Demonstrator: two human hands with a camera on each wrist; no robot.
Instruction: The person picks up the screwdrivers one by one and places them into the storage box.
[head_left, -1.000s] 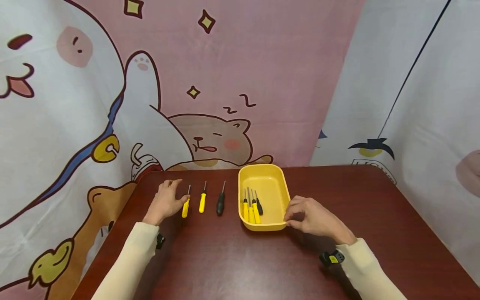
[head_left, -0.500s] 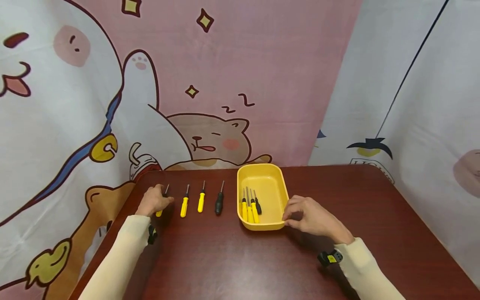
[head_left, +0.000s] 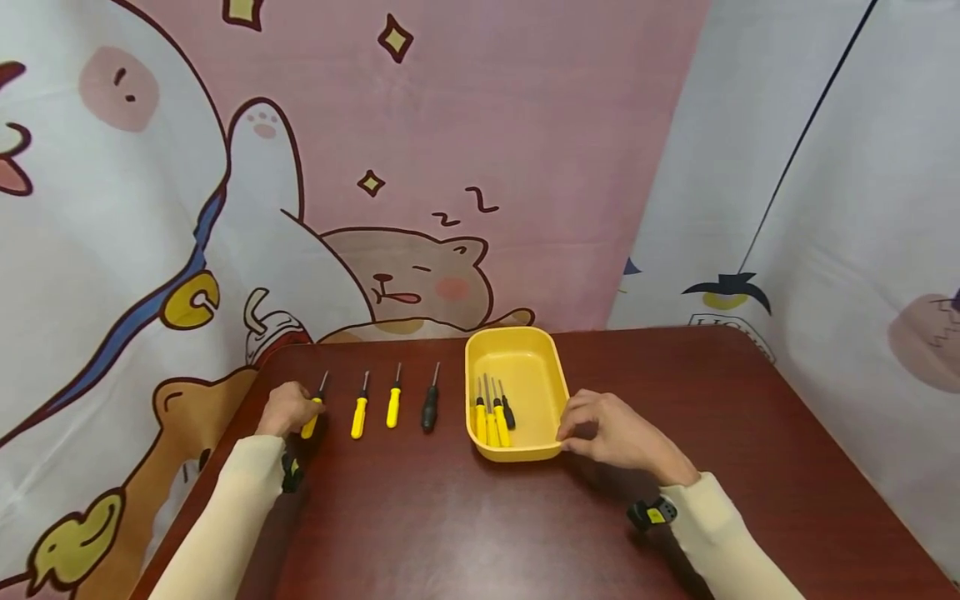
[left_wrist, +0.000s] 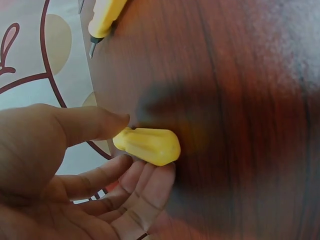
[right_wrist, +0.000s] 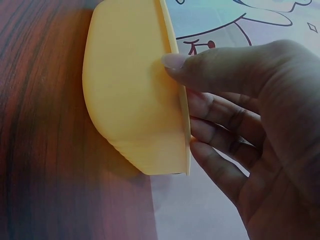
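Note:
In the head view my left hand (head_left: 287, 408) is at the leftmost screwdriver (head_left: 312, 417), which has a yellow handle and a dark collar. Thumb and fingers pinch its handle (left_wrist: 152, 146) in the left wrist view. To its right lie two more yellow-handled screwdrivers, a near one (head_left: 360, 417) and a farther one (head_left: 393, 407), then a black screwdriver (head_left: 429, 408). My right hand (head_left: 611, 429) pinches the near right rim of a yellow plastic tray (head_left: 555, 367), thumb (right_wrist: 175, 62) outside. Several yellow-handled screwdrivers (head_left: 491, 427) and a small black one (head_left: 508, 412) lie inside the tray's left part.
The dark red-brown table (head_left: 465, 525) carries everything. A printed cartoon cloth (head_left: 570, 167) hangs right behind the table's far edge and along both sides.
My left hand has moved left, away from the second screwdriver to the leftmost one, and now pinches it. The right hand stays at the tray's rim. The head view has shifted slightly.

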